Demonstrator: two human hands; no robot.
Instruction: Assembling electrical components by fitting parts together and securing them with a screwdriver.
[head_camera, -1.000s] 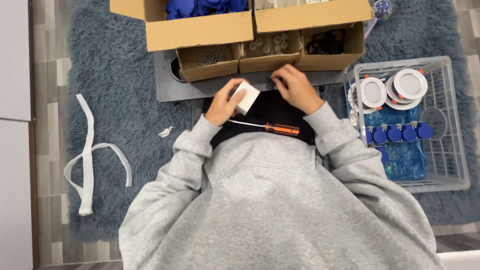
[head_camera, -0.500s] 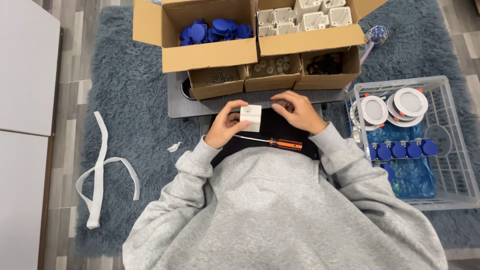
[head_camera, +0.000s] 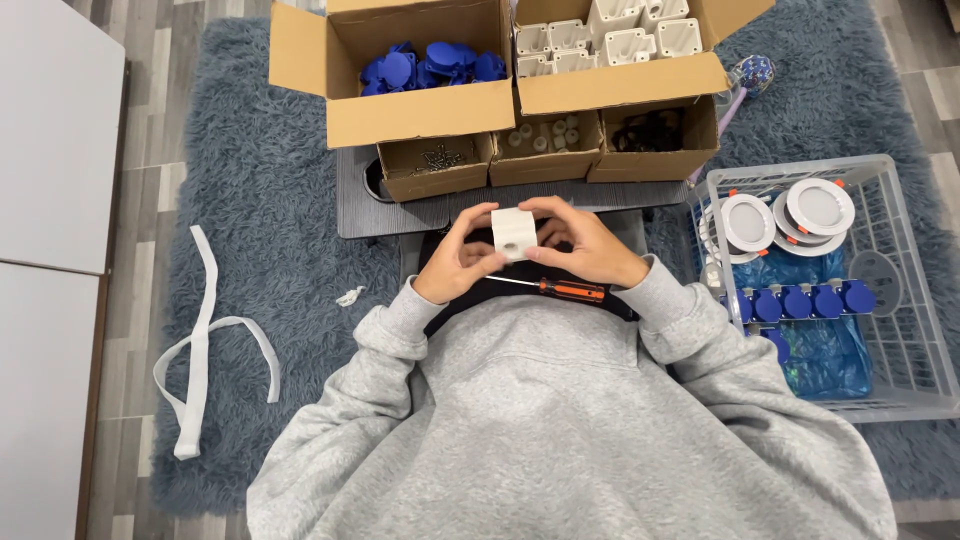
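Left hand (head_camera: 458, 262): grips the left side of the small white plastic cube box (head_camera: 514, 233).
Right hand (head_camera: 585, 245): clasps its right side.
Orange-handled screwdriver (head_camera: 552, 289): lies just near of both hands.

Small white box-shaped plastic housing (head_camera: 513, 233), roughly cubic, round hole on the face toward the camera, tilted slightly. Held up between both hands, left hand (head_camera: 462, 258) at its 8 o'clock, right hand (head_camera: 583, 245) at its 4 o'clock, fingertips touching its sides. Orange-handled screwdriver (head_camera: 555, 289) lies flat at its 5 o'clock, tip pointing to 9 o'clock.
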